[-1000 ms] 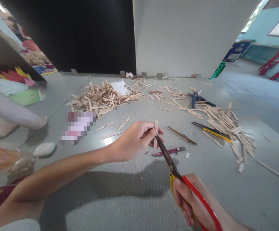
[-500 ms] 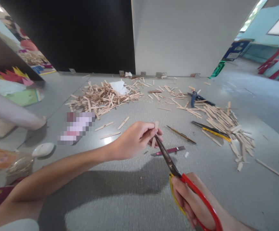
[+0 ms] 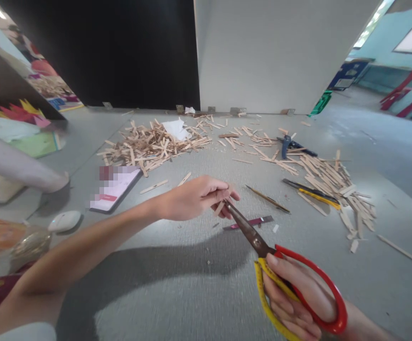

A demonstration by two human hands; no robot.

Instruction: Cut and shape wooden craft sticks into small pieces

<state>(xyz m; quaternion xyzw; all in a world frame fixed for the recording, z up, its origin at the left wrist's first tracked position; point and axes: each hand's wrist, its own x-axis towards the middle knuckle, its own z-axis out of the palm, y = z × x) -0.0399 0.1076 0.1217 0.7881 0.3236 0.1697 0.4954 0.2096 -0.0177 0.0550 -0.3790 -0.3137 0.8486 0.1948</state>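
Observation:
My left hand (image 3: 195,199) is closed in a pinch on a small wooden craft stick (image 3: 220,207), held tilted above the grey floor. My right hand (image 3: 294,298) grips red-and-yellow-handled scissors (image 3: 262,246) by the loops, low at the right. The dark blades point up and left, their tips touching the stick beside my left fingertips. A short dark red strip (image 3: 250,222) lies on the floor just under the blades.
A big heap of wooden sticks (image 3: 149,144) lies at the back left, another stick heap (image 3: 330,182) at the right with a yellow cutter (image 3: 312,193) and blue pliers (image 3: 287,144). A phone (image 3: 115,188), a white mouse (image 3: 64,220) and another person's leg (image 3: 17,168) are at the left.
My left hand has turned the stick from upright to slanted and lowered it a little. My right hand has rolled so the scissor loops face the camera; the blades stay at the stick.

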